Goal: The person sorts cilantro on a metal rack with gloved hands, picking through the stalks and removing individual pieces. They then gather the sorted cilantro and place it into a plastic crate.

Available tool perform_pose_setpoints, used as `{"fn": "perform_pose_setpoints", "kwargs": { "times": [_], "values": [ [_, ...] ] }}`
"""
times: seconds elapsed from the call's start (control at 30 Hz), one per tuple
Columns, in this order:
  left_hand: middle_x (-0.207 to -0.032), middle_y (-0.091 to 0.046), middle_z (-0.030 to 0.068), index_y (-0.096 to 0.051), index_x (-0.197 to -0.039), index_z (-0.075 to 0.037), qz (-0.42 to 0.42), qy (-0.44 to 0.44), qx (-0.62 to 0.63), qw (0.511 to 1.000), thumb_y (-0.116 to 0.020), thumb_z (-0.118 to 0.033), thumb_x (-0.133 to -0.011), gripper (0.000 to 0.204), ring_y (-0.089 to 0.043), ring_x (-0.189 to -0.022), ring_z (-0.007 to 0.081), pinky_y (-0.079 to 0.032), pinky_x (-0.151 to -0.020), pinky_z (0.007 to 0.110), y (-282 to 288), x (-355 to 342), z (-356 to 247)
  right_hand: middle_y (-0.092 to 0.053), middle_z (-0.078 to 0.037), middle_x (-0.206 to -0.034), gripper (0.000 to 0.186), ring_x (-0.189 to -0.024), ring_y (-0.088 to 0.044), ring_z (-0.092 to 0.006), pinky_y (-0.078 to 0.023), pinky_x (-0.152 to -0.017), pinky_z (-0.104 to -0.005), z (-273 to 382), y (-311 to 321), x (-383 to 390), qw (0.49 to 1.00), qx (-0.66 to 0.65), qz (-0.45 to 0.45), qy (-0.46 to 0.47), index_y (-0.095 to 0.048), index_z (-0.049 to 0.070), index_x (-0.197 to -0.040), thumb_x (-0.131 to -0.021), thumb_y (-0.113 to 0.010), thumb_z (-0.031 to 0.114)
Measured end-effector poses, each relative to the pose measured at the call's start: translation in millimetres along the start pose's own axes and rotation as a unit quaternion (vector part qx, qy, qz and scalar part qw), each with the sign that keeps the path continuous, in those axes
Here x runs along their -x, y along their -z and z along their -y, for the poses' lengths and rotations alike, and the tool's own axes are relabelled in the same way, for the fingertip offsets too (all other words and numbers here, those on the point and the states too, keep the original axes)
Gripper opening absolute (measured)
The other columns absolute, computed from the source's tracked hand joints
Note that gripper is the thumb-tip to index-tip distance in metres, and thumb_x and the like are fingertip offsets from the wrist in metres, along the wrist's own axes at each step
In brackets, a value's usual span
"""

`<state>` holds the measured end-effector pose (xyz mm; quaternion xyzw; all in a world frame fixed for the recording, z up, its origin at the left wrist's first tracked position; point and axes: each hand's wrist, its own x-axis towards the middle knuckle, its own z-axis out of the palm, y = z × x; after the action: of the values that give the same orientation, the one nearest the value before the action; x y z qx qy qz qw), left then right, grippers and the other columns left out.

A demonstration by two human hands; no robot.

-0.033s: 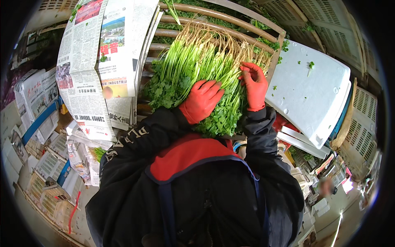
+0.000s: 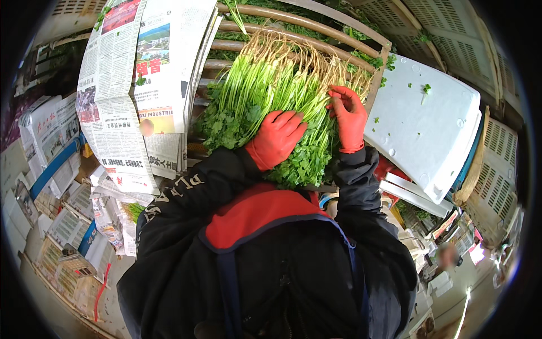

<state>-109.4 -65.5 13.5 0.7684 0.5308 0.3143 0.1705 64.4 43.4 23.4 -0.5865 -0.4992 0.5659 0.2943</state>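
Two gloved hands and one spread of rooted green stalks are shown.
One left hand (image 2: 275,140) and one right hand (image 2: 349,118) are counted, both covered by red gloves; in the single spread of rooted green stalks (image 2: 282,93), dozens are seen, too tangled to be counted exactly. At least four brown slats (image 2: 265,11), at least two newspaper stacks (image 2: 113,127) and one red apron bib (image 2: 259,217) are also seen.

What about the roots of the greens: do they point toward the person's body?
No, the roots lie at the far end of the greens, and the leaves lie at the near end.
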Motion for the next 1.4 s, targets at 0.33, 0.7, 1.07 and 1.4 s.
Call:
{"fn": "perform_pose_setpoints", "kwargs": {
  "times": [0.33, 0.7, 1.07, 1.4],
  "values": [
    [-0.113, -0.058, 0.0127, -0.061, -0.107, -0.001, 0.031, -0.022, -0.061, 0.997, -0.053, -0.012, -0.073, 0.037, -0.055, -0.093, 0.0224, -0.040, -0.074, 0.034, -4, -2, -4, -0.064, -0.013, -0.072, 0.041, -0.067, -0.062, -0.0314, -0.049, -0.062, -0.0400, 39, -5, -27, 0.860, 0.449, 0.166, 0.178, -0.063, 0.014, -0.114, -0.079, -0.070, 0.033],
    [-0.114, -0.056, 0.0127, -0.059, -0.109, -0.001, 0.044, -0.027, -0.101, 0.994, -0.052, -0.015, -0.075, 0.038, -0.052, -0.089, 0.0219, -0.040, -0.071, 0.034, -11, 2, -6, -0.061, -0.008, -0.063, 0.018, -0.056, -0.058, -0.0204, -0.046, -0.054, -0.0359, 22, 6, -53, 0.946, 0.284, 0.125, 0.094, -0.066, 0.006, -0.087, -0.085, -0.059, 0.023],
    [-0.114, -0.055, 0.0132, -0.058, -0.110, -0.001, 0.048, -0.032, -0.099, 0.993, -0.051, -0.015, -0.075, 0.038, -0.052, -0.089, 0.0221, -0.040, -0.072, 0.035, -13, 4, -4, -0.068, -0.008, -0.074, 0.027, -0.062, -0.064, -0.0141, -0.049, -0.055, -0.0282, 48, -30, -34, 0.898, 0.375, 0.220, 0.066, -0.069, 0.006, -0.099, -0.085, -0.067, 0.029],
    [-0.113, -0.056, 0.0140, -0.057, -0.112, 0.000, -0.032, 0.127, -0.058, 0.990, -0.060, -0.008, -0.074, 0.039, -0.052, -0.107, 0.0281, -0.041, -0.091, 0.041, 11, -13, -1, -0.064, -0.016, -0.072, 0.018, -0.070, -0.063, -0.0343, -0.050, -0.066, -0.0415, 15, -47, -62, 0.907, 0.374, 0.189, 0.036, -0.068, 0.006, -0.078, -0.075, -0.061, 0.023]
  ]
}}
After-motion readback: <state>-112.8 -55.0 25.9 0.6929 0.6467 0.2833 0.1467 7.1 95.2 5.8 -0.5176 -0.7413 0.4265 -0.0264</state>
